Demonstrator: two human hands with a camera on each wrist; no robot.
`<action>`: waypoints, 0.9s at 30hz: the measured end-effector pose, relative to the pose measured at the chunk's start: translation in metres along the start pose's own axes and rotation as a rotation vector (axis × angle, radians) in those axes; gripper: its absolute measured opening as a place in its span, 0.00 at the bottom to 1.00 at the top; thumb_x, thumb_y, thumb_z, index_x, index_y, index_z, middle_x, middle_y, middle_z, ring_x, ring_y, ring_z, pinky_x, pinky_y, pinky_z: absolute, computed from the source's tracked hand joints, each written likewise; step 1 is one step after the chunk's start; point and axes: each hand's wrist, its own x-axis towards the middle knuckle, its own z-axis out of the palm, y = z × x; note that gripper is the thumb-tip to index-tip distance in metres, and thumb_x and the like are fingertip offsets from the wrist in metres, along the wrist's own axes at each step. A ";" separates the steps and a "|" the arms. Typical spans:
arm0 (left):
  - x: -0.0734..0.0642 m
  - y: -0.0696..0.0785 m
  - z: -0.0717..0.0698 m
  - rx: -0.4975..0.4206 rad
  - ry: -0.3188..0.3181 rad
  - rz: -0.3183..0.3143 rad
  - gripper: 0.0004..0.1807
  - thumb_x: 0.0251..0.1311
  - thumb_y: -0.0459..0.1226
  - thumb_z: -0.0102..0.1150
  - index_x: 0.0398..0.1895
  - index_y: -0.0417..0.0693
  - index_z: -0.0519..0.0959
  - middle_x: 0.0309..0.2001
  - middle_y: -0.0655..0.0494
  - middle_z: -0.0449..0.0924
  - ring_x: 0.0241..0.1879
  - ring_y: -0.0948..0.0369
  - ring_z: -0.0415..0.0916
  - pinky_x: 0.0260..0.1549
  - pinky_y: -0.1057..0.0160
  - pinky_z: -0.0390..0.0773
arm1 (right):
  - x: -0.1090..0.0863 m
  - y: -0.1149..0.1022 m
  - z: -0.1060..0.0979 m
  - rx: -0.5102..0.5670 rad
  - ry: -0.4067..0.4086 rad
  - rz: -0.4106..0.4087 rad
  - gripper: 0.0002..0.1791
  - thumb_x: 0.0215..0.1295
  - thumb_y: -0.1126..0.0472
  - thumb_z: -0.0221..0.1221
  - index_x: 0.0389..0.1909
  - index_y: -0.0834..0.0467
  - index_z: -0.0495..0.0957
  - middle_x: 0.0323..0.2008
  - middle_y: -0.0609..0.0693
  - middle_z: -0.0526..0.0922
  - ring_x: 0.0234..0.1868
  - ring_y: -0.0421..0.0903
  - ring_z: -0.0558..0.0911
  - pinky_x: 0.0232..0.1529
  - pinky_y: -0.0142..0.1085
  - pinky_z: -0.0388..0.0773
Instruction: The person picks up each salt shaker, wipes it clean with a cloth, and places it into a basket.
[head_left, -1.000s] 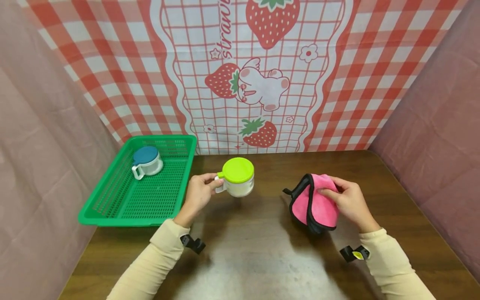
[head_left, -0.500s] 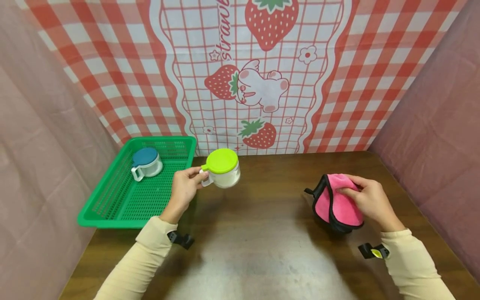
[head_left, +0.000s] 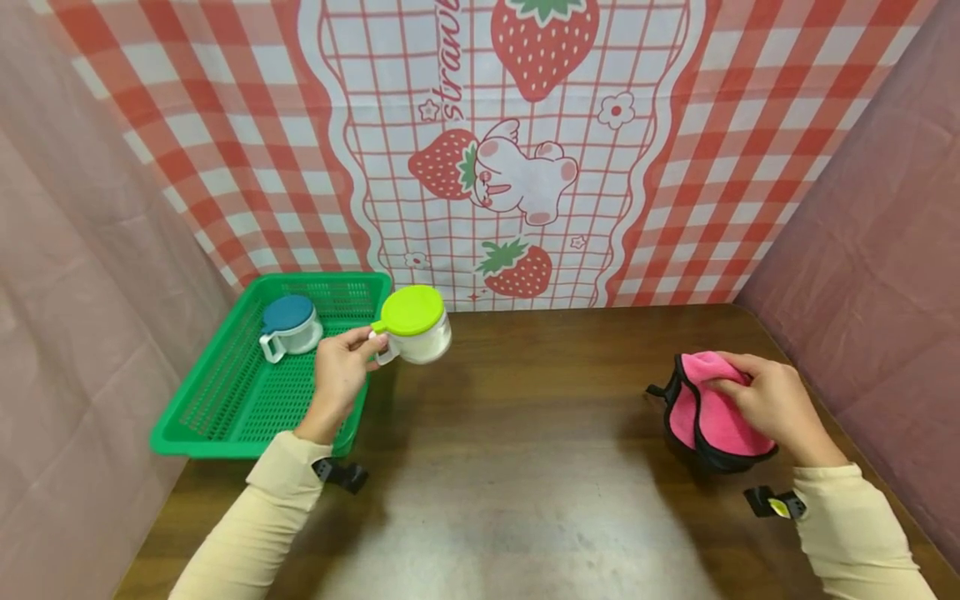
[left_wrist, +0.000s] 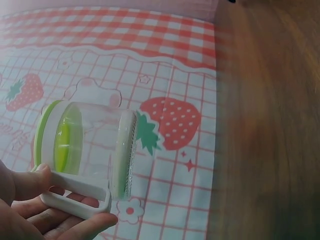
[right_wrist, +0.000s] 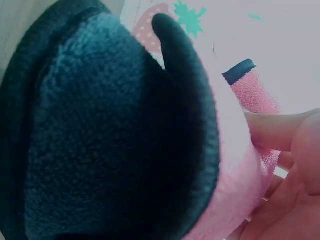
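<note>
My left hand point(head_left: 341, 371) grips the white handle point(left_wrist: 75, 192) of a clear seasoning jar point(head_left: 416, 329) with a lime-green lid. The jar is held up over the table near the basket's right rim, its lid facing up. In the left wrist view, thumb and fingers wrap the handle. At the right, my right hand point(head_left: 776, 404) pinches a folded pink cloth point(head_left: 720, 408) with black edging between thumb and fingers. The cloth hangs over the table, and its dark underside point(right_wrist: 115, 135) fills much of the right wrist view.
A green plastic basket point(head_left: 168, 433) stands at the left of the wooden table point(head_left: 510, 467). Inside it, toward the back, sits a similar jar with a blue lid point(head_left: 288, 312). A red-checked strawberry curtain point(head_left: 675, 208) hangs behind the table, with pink drapes at both sides.
My left hand has carried the green-lidded jar leftward and a little farther back, toward the basket. My right hand has moved the pink cloth to the right.
</note>
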 end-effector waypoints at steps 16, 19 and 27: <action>0.013 0.001 -0.033 0.028 0.058 -0.033 0.20 0.66 0.37 0.58 0.57 0.32 0.77 0.54 0.33 0.79 0.31 0.80 0.75 0.31 0.75 0.81 | -0.003 0.015 -0.010 -0.120 0.004 -0.001 0.19 0.53 0.68 0.67 0.47 0.67 0.81 0.35 0.70 0.83 0.30 0.65 0.79 0.31 0.55 0.71; 0.015 0.003 -0.041 0.033 0.072 -0.028 0.22 0.66 0.38 0.58 0.59 0.33 0.76 0.55 0.34 0.79 0.31 0.81 0.75 0.31 0.76 0.80 | -0.004 0.017 -0.010 -0.135 -0.027 0.009 0.19 0.54 0.68 0.65 0.49 0.69 0.80 0.37 0.72 0.83 0.30 0.65 0.78 0.30 0.56 0.71; 0.022 0.004 -0.059 0.013 0.153 -0.023 0.21 0.65 0.37 0.60 0.57 0.33 0.77 0.45 0.44 0.85 0.29 0.81 0.77 0.29 0.75 0.81 | -0.004 0.027 0.001 -0.171 -0.113 0.050 0.18 0.56 0.64 0.65 0.47 0.66 0.81 0.37 0.71 0.83 0.32 0.67 0.79 0.30 0.57 0.72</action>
